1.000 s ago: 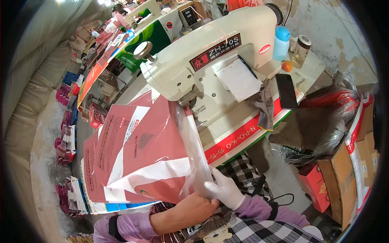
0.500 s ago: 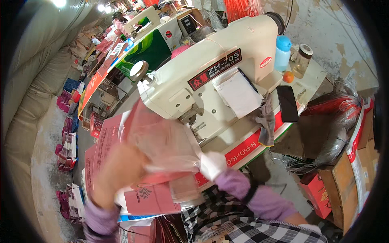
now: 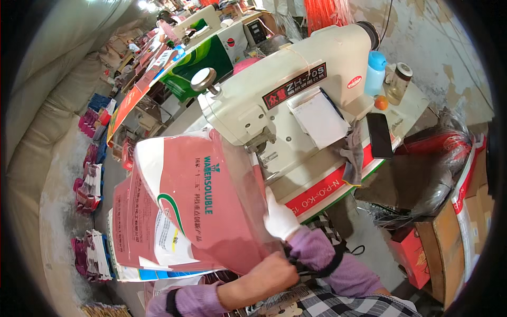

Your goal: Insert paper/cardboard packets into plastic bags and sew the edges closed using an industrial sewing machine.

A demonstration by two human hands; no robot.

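Observation:
A printed red and white sack (image 3: 237,185) with a glossy, clear plastic layer along its right side lies across the worktable's left end, its right edge beside the white sewing machine's (image 3: 296,79) needle area. My right hand (image 3: 281,217), in a white glove, is closed on that right edge, just in front of the machine. Close to my body, my bare left hand (image 3: 270,281) is curled shut at the sack's near right corner, its fingertips partly hidden. Beneath the sack, a stack of similar red sacks (image 3: 127,227) shows at the left.
On the machine's table sit a notepad (image 3: 319,119), a grey cloth (image 3: 353,158), a black phone (image 3: 379,134), a blue bottle (image 3: 375,74), a jar (image 3: 398,84) and an orange fruit (image 3: 381,102). Cardboard boxes (image 3: 449,253) stand at the right. Bundled sacks (image 3: 88,187) line the left floor.
My left hand has swung right and toward my body from the sack's left side. The sack now lies spread with its printed face up. My gloved right hand stays by the machine.

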